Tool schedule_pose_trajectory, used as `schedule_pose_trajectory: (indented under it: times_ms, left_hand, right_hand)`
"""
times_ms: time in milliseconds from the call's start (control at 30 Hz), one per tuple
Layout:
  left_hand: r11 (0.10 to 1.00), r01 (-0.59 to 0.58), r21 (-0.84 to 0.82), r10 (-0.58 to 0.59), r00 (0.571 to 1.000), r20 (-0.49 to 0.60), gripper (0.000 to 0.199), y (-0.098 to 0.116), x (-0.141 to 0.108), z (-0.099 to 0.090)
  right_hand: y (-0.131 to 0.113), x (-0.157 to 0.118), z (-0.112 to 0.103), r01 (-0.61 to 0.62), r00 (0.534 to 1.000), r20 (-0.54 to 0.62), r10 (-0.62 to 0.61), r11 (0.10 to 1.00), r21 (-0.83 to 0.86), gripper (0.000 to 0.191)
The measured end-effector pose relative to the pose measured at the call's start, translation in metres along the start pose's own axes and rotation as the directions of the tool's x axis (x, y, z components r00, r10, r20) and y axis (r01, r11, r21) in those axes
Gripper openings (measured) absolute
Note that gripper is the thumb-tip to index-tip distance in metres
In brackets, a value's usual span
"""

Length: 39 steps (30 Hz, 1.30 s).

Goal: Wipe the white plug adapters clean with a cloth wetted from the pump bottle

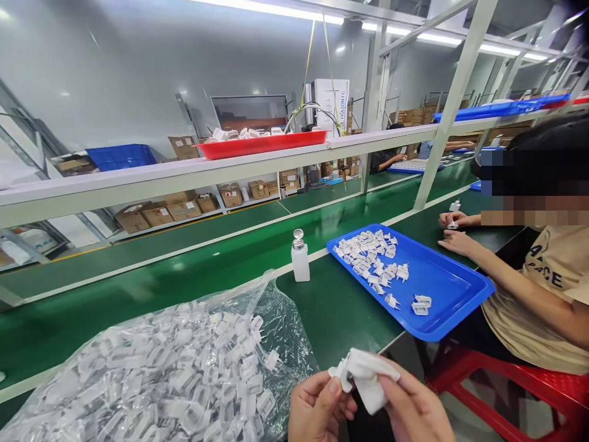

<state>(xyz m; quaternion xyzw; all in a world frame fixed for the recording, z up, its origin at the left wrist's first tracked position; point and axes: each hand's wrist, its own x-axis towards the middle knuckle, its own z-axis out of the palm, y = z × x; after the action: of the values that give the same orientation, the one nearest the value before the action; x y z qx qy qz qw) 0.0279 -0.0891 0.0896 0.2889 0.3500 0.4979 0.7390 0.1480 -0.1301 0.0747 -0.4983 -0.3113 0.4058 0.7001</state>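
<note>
Near the bottom centre, my left hand (322, 405) pinches a small white plastic part (341, 372). Beside it my right hand (409, 402) grips a folded white cloth (370, 377), which touches the part and covers some of it. Left of my hands, a clear plastic bag (288, 325) lies spread with a large heap of white plastic parts (193, 368). Beyond my hands, to the right, a blue tray (446, 288) holds many white plug-like pieces (372, 252), mostly at its left side.
A white bottle with a metal top (300, 263) stands between bag and tray. A red tray (267, 146) sits on the raised shelf (151, 175). At the right, a co-worker (547, 270) handles a small white part near a red stool (501, 393).
</note>
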Motion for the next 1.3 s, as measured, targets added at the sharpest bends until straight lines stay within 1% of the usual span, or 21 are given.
schedule_pose_trajectory:
  times_ms: [100,200,267,300,333,400,467,500,567,600,667,700,733,800,867,933,1000,1033,1100,1200,1300]
  left_hand:
    - [1.0,0.009,-0.007,-0.009,0.999,0.047,0.05,-0.001,0.001,0.001]
    - [1.0,-0.011,0.027,0.01,0.998,0.054,0.05,-0.005,0.002,0.002]
    - [0.974,-0.158,0.165,0.156,0.987,0.029,0.045,-0.008,0.002,0.0]
    - [0.92,-0.277,0.276,0.281,0.959,0.025,0.04,-0.009,0.002,-0.002]
    - [0.82,-0.408,0.4,0.427,0.903,0.045,0.034,-0.009,0.002,-0.004]
    - [0.506,-0.626,0.593,0.681,0.712,0.171,0.026,-0.009,0.003,-0.011]
    - [0.18,-0.738,0.651,0.788,0.504,0.353,0.03,-0.007,0.005,-0.017]
    - [0.056,-0.761,0.646,0.796,0.424,0.431,0.034,-0.006,0.006,-0.019]
    - [-0.099,-0.773,0.626,0.774,0.336,0.537,0.036,-0.003,0.008,-0.021]
    - [-0.138,-0.772,0.621,0.757,0.322,0.568,0.034,-0.002,0.009,-0.022]
    - [-0.143,-0.777,0.612,0.725,0.339,0.6,0.027,-0.001,0.01,-0.023]
    - [-0.113,-0.784,0.611,0.71,0.366,0.602,0.025,-0.001,0.01,-0.023]
    - [-0.072,-0.787,0.613,0.701,0.398,0.592,0.023,-0.002,0.01,-0.024]
    - [0.036,-0.762,0.647,0.706,0.478,0.523,0.023,-0.005,0.008,-0.025]
    - [0.194,-0.665,0.722,0.705,0.606,0.368,0.022,-0.009,0.009,-0.022]
    - [0.381,-0.502,0.777,0.637,0.751,0.173,0.019,-0.015,0.015,-0.011]
    - [0.485,-0.353,0.8,0.5,0.863,0.077,0.017,-0.02,0.03,0.01]
    - [0.476,-0.319,0.82,0.418,0.902,0.108,0.014,-0.022,0.041,0.025]
    - [0.394,-0.328,0.858,0.356,0.916,0.187,0.009,-0.029,0.068,0.057]
    - [0.34,-0.407,0.848,0.337,0.894,0.294,0.016,-0.043,0.106,0.104]
    - [0.275,-0.502,0.82,0.302,0.855,0.422,0.046,-0.056,0.121,0.128]
  right_hand:
    - [0.004,0.008,-0.007,-0.155,0.988,0.011,0.157,0.956,0.249,0.044]
    - [0.014,0.004,-0.008,-0.144,0.989,0.062,0.134,0.965,0.221,0.045]
    - [0.021,-0.001,-0.007,-0.126,0.99,0.086,0.111,0.973,0.193,0.044]
    - [0.025,-0.003,-0.008,-0.129,0.99,0.088,0.113,0.971,0.202,0.045]
    - [0.027,-0.004,-0.01,-0.149,0.987,0.093,0.132,0.964,0.219,0.045]
    - [0.028,-0.004,-0.015,-0.184,0.983,0.058,0.176,0.955,0.232,0.046]
    - [0.024,-0.003,-0.022,-0.13,0.99,-0.039,0.135,0.986,0.107,0.045]
    - [0.02,-0.001,-0.024,-0.042,0.997,-0.066,0.041,0.999,-0.022,0.042]
    - [0.007,0.002,-0.026,0.259,0.966,0.07,-0.25,0.92,-0.293,0.037]
    - [0.0,0.004,-0.026,0.429,0.902,0.224,-0.369,0.83,-0.358,0.04]
    - [-0.015,0.008,-0.023,0.662,0.73,0.486,-0.481,0.673,-0.328,0.049]
    - [-0.021,0.009,-0.023,0.705,0.675,0.557,-0.483,0.644,-0.297,0.051]
    - [-0.025,0.011,-0.024,0.715,0.653,0.593,-0.472,0.642,-0.276,0.052]
    - [-0.026,0.013,-0.033,0.672,0.689,0.584,-0.428,0.679,-0.295,0.048]
    - [-0.017,0.015,-0.051,0.562,0.801,0.476,-0.363,0.728,-0.392,0.039]
    - [0.0,0.017,-0.073,0.336,0.941,0.218,-0.259,0.783,-0.523,0.035]
    - [0.02,0.02,-0.095,0.072,0.986,-0.101,-0.134,0.881,-0.467,0.046]
    - [0.028,0.021,-0.105,-0.027,0.981,-0.187,-0.051,0.919,-0.393,0.053]
    - [0.041,0.024,-0.119,-0.134,0.957,-0.286,0.053,0.952,-0.274,0.063]
    - [0.051,0.024,-0.135,-0.19,0.941,-0.315,0.12,0.961,-0.201,0.067]
    - [0.061,0.022,-0.156,-0.199,0.933,-0.338,0.123,0.959,-0.2,0.063]
